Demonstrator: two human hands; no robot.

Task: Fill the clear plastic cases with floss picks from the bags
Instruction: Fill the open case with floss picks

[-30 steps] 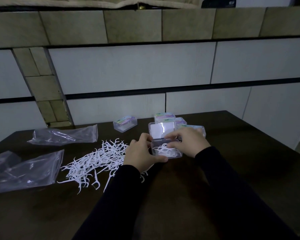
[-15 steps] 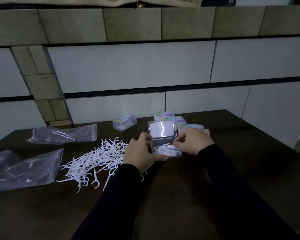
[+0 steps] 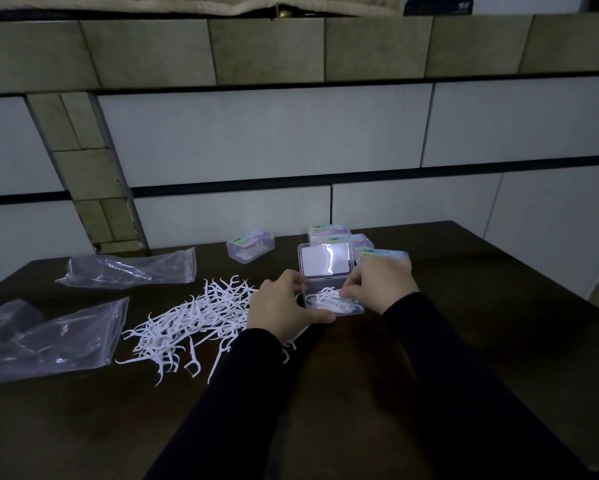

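right hand (image 3: 381, 284) nearer; four closed cases (image 3: 250, 245)

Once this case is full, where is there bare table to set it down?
Bare table lies right of the open case and the right hand, out to the table's right edge. The near strip in front of the loose picks is also bare. It is crowded left, with picks and two bags, and behind, with closed cases.

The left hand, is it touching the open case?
Touching. The head view shows the left hand gripping the open case, thumb along its near edge, fingers on its left side.
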